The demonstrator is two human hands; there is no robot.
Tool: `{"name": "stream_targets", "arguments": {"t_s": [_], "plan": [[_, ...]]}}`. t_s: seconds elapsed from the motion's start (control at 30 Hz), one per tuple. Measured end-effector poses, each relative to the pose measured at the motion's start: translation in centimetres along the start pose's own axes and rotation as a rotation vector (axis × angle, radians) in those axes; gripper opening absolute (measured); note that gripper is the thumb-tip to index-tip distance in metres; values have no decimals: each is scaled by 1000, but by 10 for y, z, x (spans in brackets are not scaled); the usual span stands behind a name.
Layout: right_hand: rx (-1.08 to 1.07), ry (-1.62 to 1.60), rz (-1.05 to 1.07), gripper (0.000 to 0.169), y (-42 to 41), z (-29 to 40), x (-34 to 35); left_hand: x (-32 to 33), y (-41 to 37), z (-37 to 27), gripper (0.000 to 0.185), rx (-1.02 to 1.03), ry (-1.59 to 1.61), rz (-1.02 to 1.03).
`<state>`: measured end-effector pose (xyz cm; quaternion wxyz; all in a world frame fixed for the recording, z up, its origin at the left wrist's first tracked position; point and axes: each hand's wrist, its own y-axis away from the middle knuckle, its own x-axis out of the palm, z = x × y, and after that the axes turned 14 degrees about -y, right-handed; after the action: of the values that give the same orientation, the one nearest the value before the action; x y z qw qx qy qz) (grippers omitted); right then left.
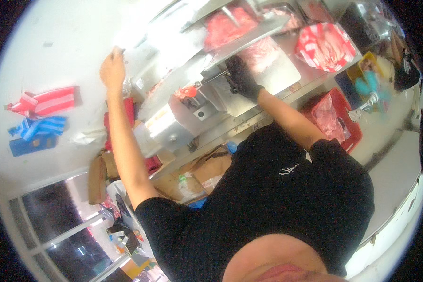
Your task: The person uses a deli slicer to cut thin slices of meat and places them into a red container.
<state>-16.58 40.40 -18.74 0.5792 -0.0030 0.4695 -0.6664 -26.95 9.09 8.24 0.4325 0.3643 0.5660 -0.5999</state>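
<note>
My left hand [112,68], bare, is raised at the far left with its fingers curled, close to a pale wall. Something small and dark shows at its fingertips; glare hides what it is. My right hand [245,77] wears a black glove and rests against the metal meat-cutting machine [194,120], beside its small black fittings. Whether its fingers grip a part cannot be made out. Thin pinkish meat [262,53] lies just beyond the glove on the metal plate [285,72]. A larger mass of red meat [229,26] sits behind a metal bar.
A red-and-white striped bag of meat [326,46] stands at the right of the counter. Below it is a red crate [352,132] holding bagged meat. Cardboard boxes [211,169] sit under the counter. Striped red [53,100] and blue bags [42,127] hang on the left wall.
</note>
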Motion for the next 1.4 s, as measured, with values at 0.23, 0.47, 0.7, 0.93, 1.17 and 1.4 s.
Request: {"name": "stream_targets", "arguments": {"t_s": [0.23,0.47,0.7,0.93,1.17,1.4], "plan": [[520,-830,-73,29,8,-62,59,29,-2,136,55,-93,19,-155],[480,-581,178,20,32,-22,-52,36,38,206,53,-244,7,-315],[975,-813,-474,30,29,-50,-139,36,34,200,45,-165,208,-247],[318,-786,-797,25,-38,-9,-96,13,-12,-6,45,33,74,-210],[-133,-231,-253,18,-25,-33,-31,-4,-11,-28,44,-2,184,-181],[42,-63,-263,40,-26,-42,-56,43,10,136,38,68,-44,-418]]}}
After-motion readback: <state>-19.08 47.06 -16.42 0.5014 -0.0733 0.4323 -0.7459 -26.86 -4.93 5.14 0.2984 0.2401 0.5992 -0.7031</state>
